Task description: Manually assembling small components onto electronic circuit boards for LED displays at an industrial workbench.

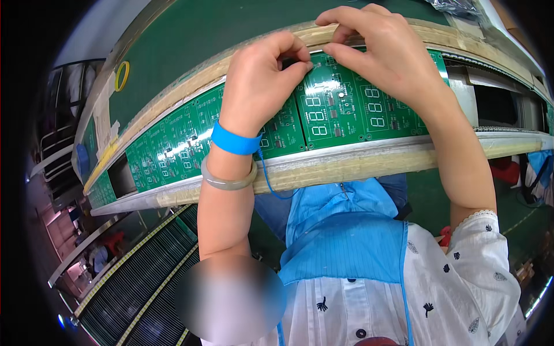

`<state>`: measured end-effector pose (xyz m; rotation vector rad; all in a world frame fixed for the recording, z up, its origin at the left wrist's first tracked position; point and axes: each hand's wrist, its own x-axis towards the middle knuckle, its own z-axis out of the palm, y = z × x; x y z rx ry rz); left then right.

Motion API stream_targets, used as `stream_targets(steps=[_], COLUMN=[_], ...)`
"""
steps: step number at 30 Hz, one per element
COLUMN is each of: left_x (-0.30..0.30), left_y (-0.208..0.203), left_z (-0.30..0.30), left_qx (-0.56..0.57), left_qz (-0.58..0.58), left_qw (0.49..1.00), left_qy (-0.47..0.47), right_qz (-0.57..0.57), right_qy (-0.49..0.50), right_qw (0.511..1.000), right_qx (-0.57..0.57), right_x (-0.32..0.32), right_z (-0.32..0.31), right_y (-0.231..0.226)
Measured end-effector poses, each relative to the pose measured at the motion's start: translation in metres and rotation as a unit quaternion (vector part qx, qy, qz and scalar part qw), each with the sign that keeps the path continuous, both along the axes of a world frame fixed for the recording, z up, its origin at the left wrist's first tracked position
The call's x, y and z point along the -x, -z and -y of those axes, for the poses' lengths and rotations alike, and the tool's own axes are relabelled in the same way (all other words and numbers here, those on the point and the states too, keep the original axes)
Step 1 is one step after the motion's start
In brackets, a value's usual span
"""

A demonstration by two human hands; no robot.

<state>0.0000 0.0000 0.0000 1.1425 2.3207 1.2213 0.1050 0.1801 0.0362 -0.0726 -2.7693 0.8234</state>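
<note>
Green circuit boards with white digit outlines and small black chips lie end to end between two rails. At the far edge of the right-hand circuit board (346,130), my left hand (259,81) pinches thumb and forefinger together; whatever is between them is too small to make out. My right hand (386,60) hovers over the same edge, its thumb and forefinger apart and nothing visible between them. Under my left wrist runs another circuit board (184,138). A blue strap (235,140) with a thin cord circles that wrist, above a pale bangle (228,176).
The near rail (358,167) and the far rail (184,78) border the boards. Beyond lies a green surface with a yellow ring (122,76). Black slotted racks (138,277) stand low at the left. A chain track (490,63) continues rightward.
</note>
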Motion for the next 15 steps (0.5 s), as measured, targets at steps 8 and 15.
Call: stream_targets(steps=[8,15], left_x=[-0.0001,-0.0024], left_y=[0.0037,0.0015], left_z=[-0.0013,-0.0021], left_qx=[-0.026,-0.02], left_qz=[0.013,0.001], left_qw=[1.0,1.0], left_qy=[0.002,0.012], right_qz=[-0.047,-0.047], right_qy=[-0.011,-0.003], right_qw=[0.999,0.998], right_qx=[-0.001,0.029], right_x=[-0.0019,-0.0008], right_z=[-0.0052,-0.0064], right_y=[0.0014,-0.002])
